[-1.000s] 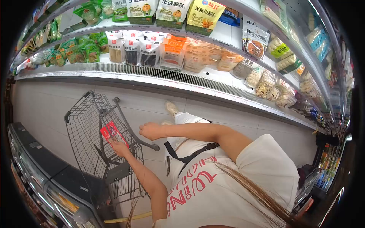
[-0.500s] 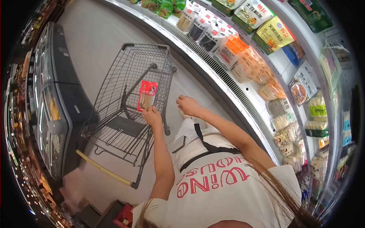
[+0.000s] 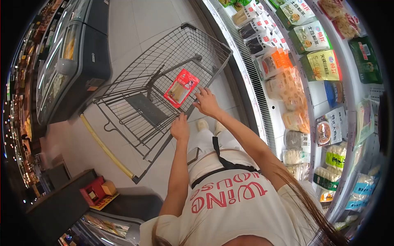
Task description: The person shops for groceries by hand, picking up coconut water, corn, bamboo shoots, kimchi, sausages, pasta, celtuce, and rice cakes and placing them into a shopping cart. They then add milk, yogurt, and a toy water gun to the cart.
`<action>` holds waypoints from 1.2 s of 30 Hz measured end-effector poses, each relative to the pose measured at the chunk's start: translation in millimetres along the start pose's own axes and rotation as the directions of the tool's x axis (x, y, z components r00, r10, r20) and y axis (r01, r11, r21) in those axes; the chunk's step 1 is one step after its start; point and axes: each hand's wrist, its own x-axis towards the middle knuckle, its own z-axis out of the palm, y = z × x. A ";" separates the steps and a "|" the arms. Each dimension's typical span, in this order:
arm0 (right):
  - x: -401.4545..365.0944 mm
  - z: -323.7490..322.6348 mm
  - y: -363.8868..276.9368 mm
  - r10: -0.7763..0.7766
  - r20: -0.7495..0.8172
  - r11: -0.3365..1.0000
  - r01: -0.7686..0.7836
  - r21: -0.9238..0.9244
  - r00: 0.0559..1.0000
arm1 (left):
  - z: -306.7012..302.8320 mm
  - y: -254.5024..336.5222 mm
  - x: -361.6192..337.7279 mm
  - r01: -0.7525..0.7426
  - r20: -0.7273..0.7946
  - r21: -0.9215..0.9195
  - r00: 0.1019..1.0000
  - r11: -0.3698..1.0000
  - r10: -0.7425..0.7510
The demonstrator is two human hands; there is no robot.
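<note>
We are looking down at a wire shopping cart (image 3: 207, 37) that stands on the tiled floor just ahead of the person, with a chilled shelf (image 3: 262, 119) full of bagged goods running along the right and a freezer chest (image 3: 88, 53) at the far left. The left hand (image 3: 179, 128) is curled shut around the cart's near bar, gripping it. The right hand (image 3: 206, 102) is open, its fingers (image 3: 199, 92) spread and reaching over the near end of the basket. A red packet (image 3: 181, 88) with a clear window lies inside the basket, tilted, just left of those spread fingers. Neither hand is closed on it, and we cannot tell whether a fingertip touches its edge. We also cannot tell whether it rests flat on the wire bottom or leans on the folded child seat beside it. We judge that getting the packet into the cart is as good as done, since it sits within the wire walls and out of any grip. What is left, as far as we can see, is for the right hand to come clear of the basket. No other goods show in the cart.
</note>
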 end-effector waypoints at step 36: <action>-236.8 31.2 -302.2 -0.185 -0.070 0.977 0.176 -0.119 0.980 | -223.7 -163.1 -129.1 -0.502 0.138 0.073 0.861 0.862 0.490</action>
